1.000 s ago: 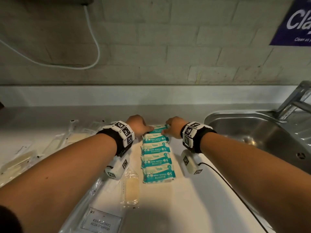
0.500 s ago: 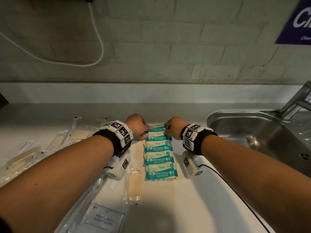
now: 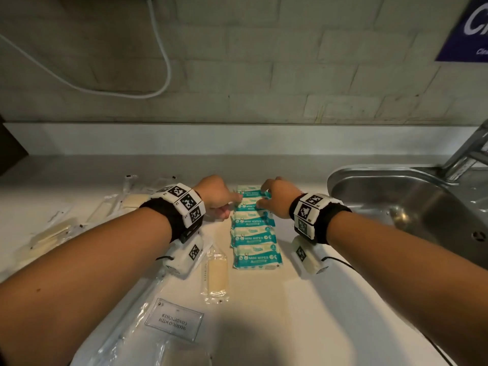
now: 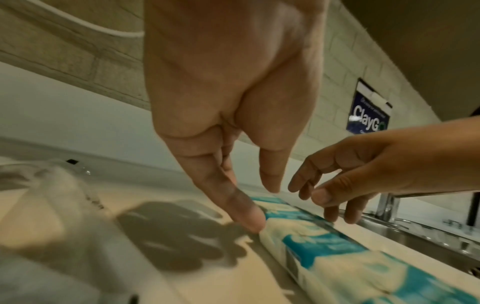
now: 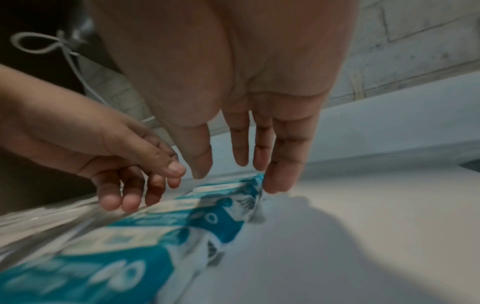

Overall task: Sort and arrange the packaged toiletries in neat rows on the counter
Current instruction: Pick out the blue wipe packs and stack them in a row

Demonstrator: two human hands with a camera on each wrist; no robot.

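Observation:
Several teal and white mini wipes packs (image 3: 254, 237) lie in one column on the white counter (image 3: 303, 326), running away from me. Both hands are at the column's far end. My left hand (image 3: 230, 205) has straight fingers, and one fingertip (image 4: 250, 219) touches the left edge of a pack (image 4: 324, 242). My right hand (image 3: 262, 199) reaches down on the other side, its straight fingers (image 5: 276, 179) touching the right edge of the far packs (image 5: 223, 197). Neither hand holds anything.
Clear packets with pale contents (image 3: 52, 231) lie scattered at the left. A small clear sachet (image 3: 216, 273) and a "shampoo with conditioner" bag (image 3: 174, 318) lie near me. A steel sink (image 3: 369, 173) with a tap (image 3: 470, 151) is on the right. The tiled wall carries a white cable (image 3: 163, 62).
Both hands stay at the far end of the wipes column and have shifted slightly nearer along its sides. The packs look a little more squared up.

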